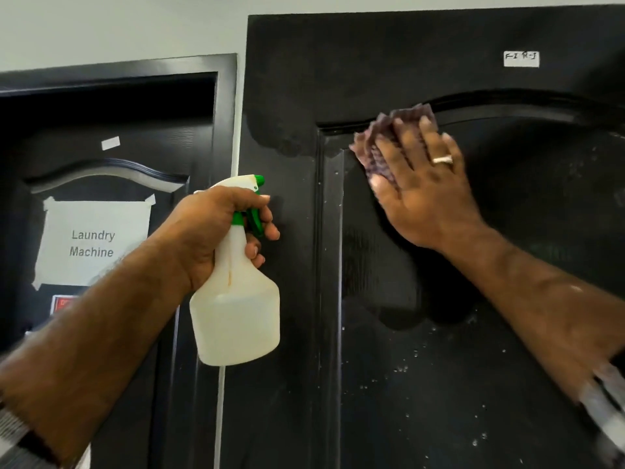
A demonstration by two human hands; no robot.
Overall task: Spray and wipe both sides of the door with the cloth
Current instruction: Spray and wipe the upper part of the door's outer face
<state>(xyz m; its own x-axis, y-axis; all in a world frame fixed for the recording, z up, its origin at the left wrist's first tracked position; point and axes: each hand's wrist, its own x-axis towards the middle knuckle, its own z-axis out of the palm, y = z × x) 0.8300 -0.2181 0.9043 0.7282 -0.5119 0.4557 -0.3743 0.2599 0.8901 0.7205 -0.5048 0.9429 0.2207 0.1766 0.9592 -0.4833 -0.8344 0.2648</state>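
**Cloth pressed to the upper panel, spray bottle held beside the door**

Up high on the black door (422,299), the right hand (426,194) lay flat with its fingers spread, pinning a purple cloth (389,137) against the surface just under the arched moulding at the panel's top left corner. That grip was open-palmed, the cloth trapped between fingers and door rather than clenched, and a ring (442,159) showed on one finger. Around and below the hand the panel looked wet, with a darker damp patch and scattered droplets lower down.

To the left, the left hand (216,231) was wrapped tight round the neck of a white spray bottle (235,313), fingers at its green trigger (254,218), the bottle upright and close to the door's left stile. A small white label (521,59) sat near the door's top right.

Farther left stood a second black door (111,170) bearing a taped paper sign (93,243) reading "Laundry Machine".
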